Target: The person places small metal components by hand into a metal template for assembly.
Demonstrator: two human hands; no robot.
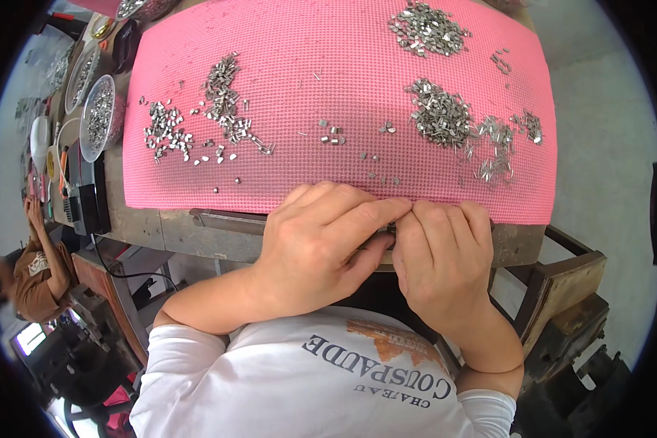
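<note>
My left hand [317, 237] and my right hand [443, 255] meet at the front edge of the table, over the border of a pink textured mat [292, 44]. Both have their fingers curled and closed, the fingertips pressed together. Something small and dark shows between them, mostly hidden, and I cannot make out what it is. Beyond my right hand lies a heap of small silvery metal pieces [442, 115], with a scatter of thin metal pins [495, 146] beside it. A few loose metal bits [333, 136] are spread on the mat ahead of my left hand.
More metal pieces [225, 91] lie on the mat's left, and another heap [427, 31] at the far right. Round plastic tubs [101, 120] of small parts stand left of the mat. A dark drawer edge [230, 221] juts under the tabletop. Another person [40, 277] sits at far left.
</note>
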